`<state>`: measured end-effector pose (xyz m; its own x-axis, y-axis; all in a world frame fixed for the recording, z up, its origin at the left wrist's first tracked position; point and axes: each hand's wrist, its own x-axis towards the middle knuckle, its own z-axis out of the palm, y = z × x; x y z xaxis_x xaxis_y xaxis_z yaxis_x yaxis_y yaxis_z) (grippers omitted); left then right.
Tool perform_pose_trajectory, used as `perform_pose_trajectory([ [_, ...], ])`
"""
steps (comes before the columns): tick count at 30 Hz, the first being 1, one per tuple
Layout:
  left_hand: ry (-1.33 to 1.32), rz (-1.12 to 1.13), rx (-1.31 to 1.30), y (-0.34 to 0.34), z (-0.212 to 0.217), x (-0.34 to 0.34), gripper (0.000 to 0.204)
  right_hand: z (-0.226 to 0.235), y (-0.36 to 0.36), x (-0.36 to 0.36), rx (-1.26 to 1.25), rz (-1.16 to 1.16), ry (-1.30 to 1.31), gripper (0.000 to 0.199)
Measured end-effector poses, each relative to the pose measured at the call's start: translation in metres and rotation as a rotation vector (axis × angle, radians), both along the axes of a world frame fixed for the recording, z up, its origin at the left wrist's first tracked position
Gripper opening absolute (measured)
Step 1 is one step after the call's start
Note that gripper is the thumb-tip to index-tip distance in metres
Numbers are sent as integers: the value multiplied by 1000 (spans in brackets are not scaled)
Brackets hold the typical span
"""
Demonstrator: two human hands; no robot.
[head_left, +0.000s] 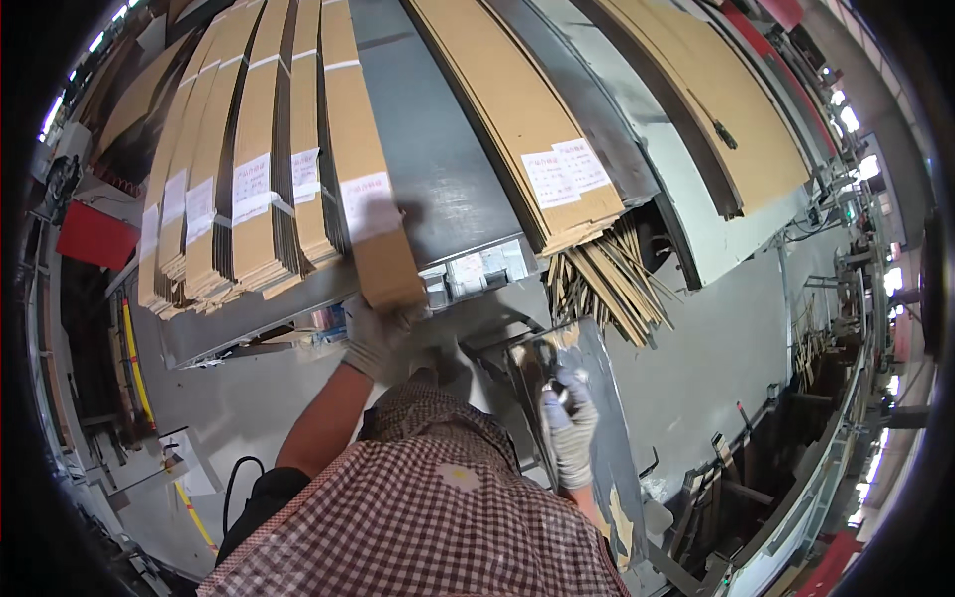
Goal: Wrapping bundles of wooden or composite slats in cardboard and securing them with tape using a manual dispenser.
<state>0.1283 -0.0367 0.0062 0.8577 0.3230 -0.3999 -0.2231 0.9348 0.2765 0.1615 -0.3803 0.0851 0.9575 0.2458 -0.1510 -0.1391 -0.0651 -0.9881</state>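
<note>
My left hand (376, 338), in a pale work glove, is at the near end of a bundle of long brown cardboard strips (390, 267) that juts past the table's front edge. Its fingers are wrapped about the lower end and partly hidden. A white printed label (368, 204) is stuck on top of that bundle. Over a worn dark side board (609, 438), my gloved right hand (569, 413) has its fingers curled together. Whatever they hold, if anything, is too small to make out.
More labelled cardboard bundles (264, 129) lie side by side on the dark table (453, 159). Another flat cardboard stack (507, 90) lies to the right, with loose thin strips (612, 284) beneath its end. Brown panels (726, 109) rest farther right. A red bin (97, 236) is at the left.
</note>
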Motion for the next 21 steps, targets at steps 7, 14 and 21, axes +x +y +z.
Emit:
perform_pose_trajectory([
  [7,219,584,-11,48,-4,38,49,-64,-167,73,-434,-202,2,17],
  [14,535,377,678,-53,39,90,46,-236,-375,93,-1116,219,406,22],
  [21,308,-26,2433,-95,99,244,42,-237,-390,114,-1281,342,518,25],
])
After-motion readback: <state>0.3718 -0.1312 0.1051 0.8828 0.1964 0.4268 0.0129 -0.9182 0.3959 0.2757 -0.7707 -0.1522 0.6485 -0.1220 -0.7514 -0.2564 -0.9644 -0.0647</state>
